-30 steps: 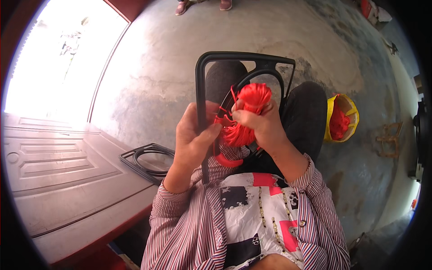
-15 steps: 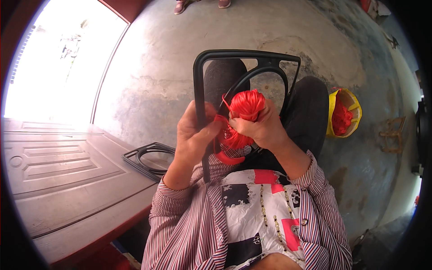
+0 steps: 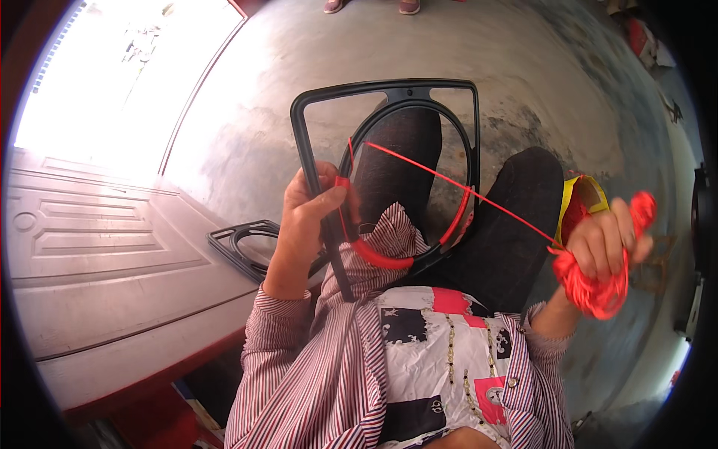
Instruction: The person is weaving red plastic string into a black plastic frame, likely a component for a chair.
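- Pulling the red cord [image 3: 456, 184] straight looks like the step in hand; it slants from near the round ring [image 3: 430, 261] to the right hand [image 3: 598, 243].
- That hand has its fingers curled round a red bundle [image 3: 598, 292], out to the right, by a yellow bucket [image 3: 591, 187].
- The left hand [image 3: 310, 206] pinches the left side of the black frame [image 3: 410, 93], its thumb by the red wrapping [image 3: 381, 260] on the ring.
- The frame is up over the dark legs [image 3: 535, 179].
- To do this well, I think: hold the frame steady and pull firmly, not too hard.
- Each turn should sit snug, with no lumps.
- The bundle might snag, so grip it well.
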`<action>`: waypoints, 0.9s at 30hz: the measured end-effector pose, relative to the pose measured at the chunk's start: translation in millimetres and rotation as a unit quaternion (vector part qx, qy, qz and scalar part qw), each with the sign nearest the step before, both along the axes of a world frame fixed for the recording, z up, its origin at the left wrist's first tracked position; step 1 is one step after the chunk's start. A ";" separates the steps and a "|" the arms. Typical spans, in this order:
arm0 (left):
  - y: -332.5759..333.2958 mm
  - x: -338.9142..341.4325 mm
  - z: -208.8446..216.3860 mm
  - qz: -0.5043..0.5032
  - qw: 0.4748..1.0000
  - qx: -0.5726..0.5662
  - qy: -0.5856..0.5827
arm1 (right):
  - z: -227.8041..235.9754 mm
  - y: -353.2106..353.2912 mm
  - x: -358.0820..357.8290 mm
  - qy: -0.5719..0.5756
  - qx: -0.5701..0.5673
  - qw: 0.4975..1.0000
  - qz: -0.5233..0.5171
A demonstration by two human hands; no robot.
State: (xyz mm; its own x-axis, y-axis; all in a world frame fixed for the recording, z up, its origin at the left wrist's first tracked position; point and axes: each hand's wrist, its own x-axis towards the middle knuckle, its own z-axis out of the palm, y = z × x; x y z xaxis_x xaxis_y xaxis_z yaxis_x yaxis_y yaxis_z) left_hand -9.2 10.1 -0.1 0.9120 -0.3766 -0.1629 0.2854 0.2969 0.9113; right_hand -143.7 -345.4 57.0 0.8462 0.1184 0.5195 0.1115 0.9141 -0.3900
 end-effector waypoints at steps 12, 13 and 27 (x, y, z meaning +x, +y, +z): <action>1.8 13.0 -9.2 -0.047 0.997 -0.035 -0.040 | -14.0 9.7 -62.7 0.097 -0.060 0.981 -0.159; 1.8 11.9 -10.1 -0.037 0.997 -0.038 -0.050 | -15.8 5.5 -63.8 0.108 -0.061 0.974 -0.188; 4.7 -1.8 4.2 -0.033 0.997 0.040 -0.048 | -98.8 -21.4 1.4 0.401 -0.035 0.835 -0.375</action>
